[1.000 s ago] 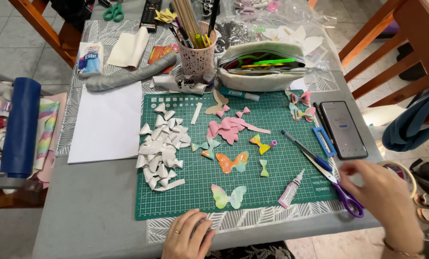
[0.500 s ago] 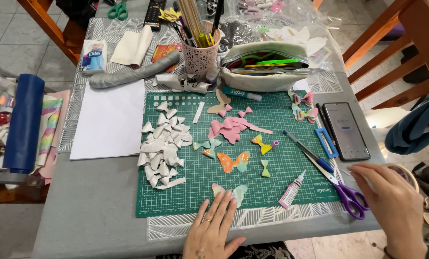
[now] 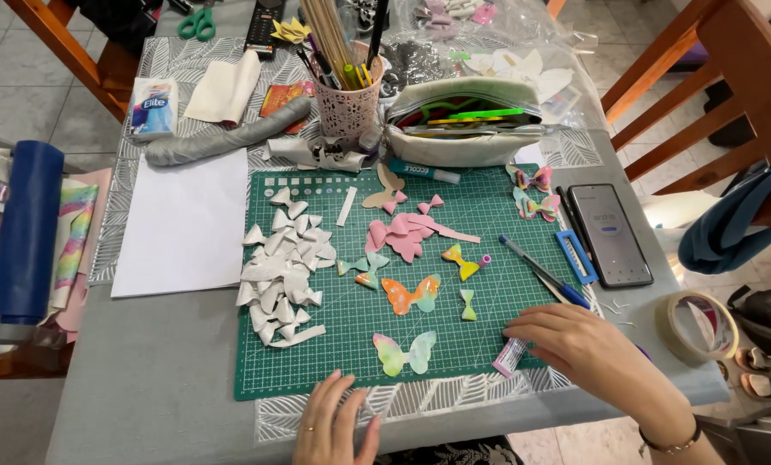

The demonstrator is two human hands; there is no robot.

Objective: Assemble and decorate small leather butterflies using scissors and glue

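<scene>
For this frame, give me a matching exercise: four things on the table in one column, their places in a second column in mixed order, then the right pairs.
Things
1. glue tube
2. phone
3. tape roll
4. blue roll

Places
A. far left edge of the table, beside rainbow-coloured sheets
B. right of the green cutting mat, screen up
C. under the fingertips of the right hand, at the mat's lower right
D. near the table's right edge, past the right hand

Pairs: 1-C, 2-B, 3-D, 4-A
</scene>
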